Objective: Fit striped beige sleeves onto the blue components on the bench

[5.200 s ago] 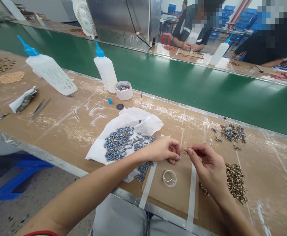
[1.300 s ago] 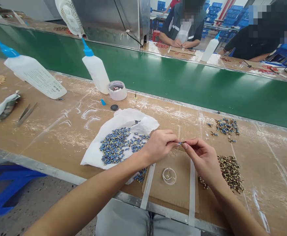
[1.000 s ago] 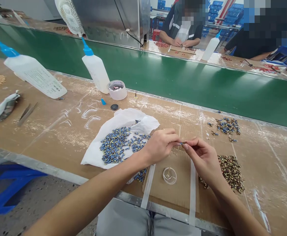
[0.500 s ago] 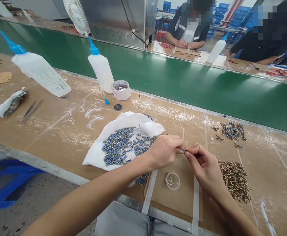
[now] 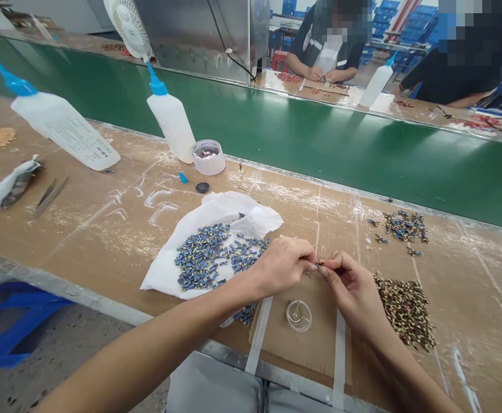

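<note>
My left hand (image 5: pixel 283 266) and my right hand (image 5: pixel 350 289) meet fingertip to fingertip above the cardboard mat (image 5: pixel 315 338). Both are pinched shut on one tiny blue part (image 5: pixel 318 264) held between them. To the left lies a white sheet (image 5: pixel 216 213) with a heap of small blue parts (image 5: pixel 210 258). A small clear round lid (image 5: pixel 298 315) sits on the mat just below my hands. Right of my right hand lies a pile of dark brown-and-gold parts (image 5: pixel 404 310).
Farther right is a small cluster of blue parts (image 5: pixel 401 225). Two white squeeze bottles with blue nozzles (image 5: pixel 59 123) (image 5: pixel 171 117), a tape roll (image 5: pixel 208 157) and tweezers (image 5: pixel 50 195) stand at the left. A green conveyor belt (image 5: pixel 302 140) runs behind; people work across it.
My two hands have stayed pinched together on the small part, sinking slightly toward the mat. The camera view has shifted a little; nothing on the table has moved.
</note>
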`<state>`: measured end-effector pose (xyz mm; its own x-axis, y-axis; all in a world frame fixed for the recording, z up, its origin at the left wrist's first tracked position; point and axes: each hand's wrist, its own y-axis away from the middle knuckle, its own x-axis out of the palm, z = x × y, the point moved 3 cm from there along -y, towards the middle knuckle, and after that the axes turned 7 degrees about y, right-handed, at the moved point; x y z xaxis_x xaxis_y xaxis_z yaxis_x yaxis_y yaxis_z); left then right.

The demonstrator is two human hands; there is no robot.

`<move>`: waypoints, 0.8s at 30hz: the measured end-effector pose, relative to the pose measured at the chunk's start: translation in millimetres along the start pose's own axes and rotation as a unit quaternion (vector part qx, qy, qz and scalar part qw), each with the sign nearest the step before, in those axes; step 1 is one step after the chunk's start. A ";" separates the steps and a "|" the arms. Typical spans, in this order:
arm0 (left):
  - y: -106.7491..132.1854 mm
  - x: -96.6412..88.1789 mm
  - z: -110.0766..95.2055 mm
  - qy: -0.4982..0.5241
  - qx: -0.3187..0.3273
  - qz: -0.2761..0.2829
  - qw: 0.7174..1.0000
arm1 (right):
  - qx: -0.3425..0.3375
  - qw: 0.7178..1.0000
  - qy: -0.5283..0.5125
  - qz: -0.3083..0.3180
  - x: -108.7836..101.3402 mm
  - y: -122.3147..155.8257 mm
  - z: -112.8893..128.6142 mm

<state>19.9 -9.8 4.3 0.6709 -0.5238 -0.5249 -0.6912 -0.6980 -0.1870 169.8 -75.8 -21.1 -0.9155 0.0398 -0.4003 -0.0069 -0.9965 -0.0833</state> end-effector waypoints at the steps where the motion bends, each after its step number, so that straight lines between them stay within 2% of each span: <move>1: -1.0 -2.3 -0.5 0.012 0.003 -0.002 1.000 | 0.011 1.000 -0.018 -0.002 -1.3 -1.6 0.0; 5: -5.5 -10.2 -2.0 0.035 0.019 0.009 0.999 | 0.068 0.994 -0.081 -0.009 -5.9 -7.9 -1.5; 9: -6.7 -10.1 1.4 0.022 0.009 0.024 0.999 | 0.101 0.988 -0.120 -0.010 -6.3 -10.6 -7.5; 12: -5.8 -6.8 5.0 0.017 -0.002 0.037 0.999 | 0.092 0.989 -0.114 -0.028 -6.6 -11.0 -11.5; 18: -5.8 -3.4 8.8 0.002 0.016 0.058 0.998 | 0.057 0.994 -0.086 -0.034 -4.2 -11.7 -11.8; 24: -6.9 -0.8 16.9 -0.017 0.006 0.058 0.998 | 0.070 0.994 -0.084 0.003 -0.9 -13.9 -12.6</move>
<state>19.6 3.7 -8.0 0.5769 -0.5843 -0.5708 -0.7673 -0.6272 -0.1335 175.7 -61.0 -31.1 -0.9699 0.0330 -0.2414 -0.0468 -0.9976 0.0515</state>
